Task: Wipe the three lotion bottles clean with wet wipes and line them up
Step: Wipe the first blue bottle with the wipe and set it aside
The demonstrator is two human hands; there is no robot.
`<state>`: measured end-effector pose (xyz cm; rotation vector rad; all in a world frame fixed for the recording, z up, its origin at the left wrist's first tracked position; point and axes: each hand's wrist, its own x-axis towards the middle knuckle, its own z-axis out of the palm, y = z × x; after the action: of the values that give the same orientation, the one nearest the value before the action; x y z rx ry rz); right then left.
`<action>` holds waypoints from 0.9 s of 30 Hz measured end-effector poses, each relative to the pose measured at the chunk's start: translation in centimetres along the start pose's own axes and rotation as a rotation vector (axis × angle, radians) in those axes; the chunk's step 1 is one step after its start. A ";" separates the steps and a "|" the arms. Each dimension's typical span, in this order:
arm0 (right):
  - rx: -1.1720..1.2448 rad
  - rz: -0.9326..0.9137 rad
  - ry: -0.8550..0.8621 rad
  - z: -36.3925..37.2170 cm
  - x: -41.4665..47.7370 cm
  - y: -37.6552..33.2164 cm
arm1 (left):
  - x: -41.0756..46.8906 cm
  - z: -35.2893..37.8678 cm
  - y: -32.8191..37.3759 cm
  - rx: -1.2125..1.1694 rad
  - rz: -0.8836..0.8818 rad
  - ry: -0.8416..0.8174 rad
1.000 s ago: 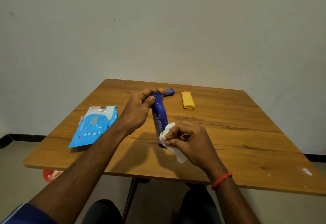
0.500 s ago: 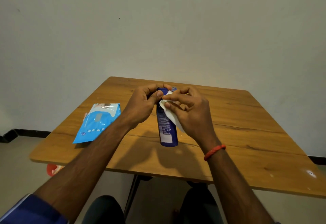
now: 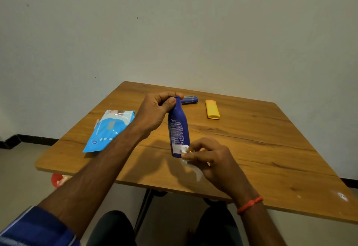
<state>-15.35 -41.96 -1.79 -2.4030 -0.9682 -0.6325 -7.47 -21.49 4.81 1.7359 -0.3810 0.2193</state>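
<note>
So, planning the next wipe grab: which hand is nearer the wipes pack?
Left. The left hand, gripping the blue bottle's top, is right of the wipes pack; the right hand, holding a wipe at its base, is farther right.

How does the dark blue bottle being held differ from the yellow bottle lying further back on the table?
Look: the dark blue bottle carries printed text; the yellow bottle looks plain.
Pose: the dark blue bottle is nearly upright, its top gripped by the left hand; the yellow bottle lies flat on the table.
Contact: the right hand holds a wet wipe against the dark blue bottle's base; no hand touches the yellow bottle.
</note>
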 end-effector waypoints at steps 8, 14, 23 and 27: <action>0.989 0.488 0.562 -3.7 2.0 -0.4 | -0.3 -0.4 0.0 0.011 0.008 -0.049; 0.697 0.453 0.556 -3.5 4.7 -1.1 | -0.7 0.2 0.7 -0.056 0.018 -0.018; -0.017 0.193 0.457 -1.5 6.2 -1.4 | -0.9 0.7 0.8 -0.104 -0.004 -0.010; -0.035 0.098 0.335 -1.3 4.7 -1.4 | -0.9 0.8 0.4 -0.090 -0.026 0.048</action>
<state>-13.60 -39.40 2.23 -2.2591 -0.6996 -0.9823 -8.50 -22.26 4.75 1.6431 -0.3282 0.2212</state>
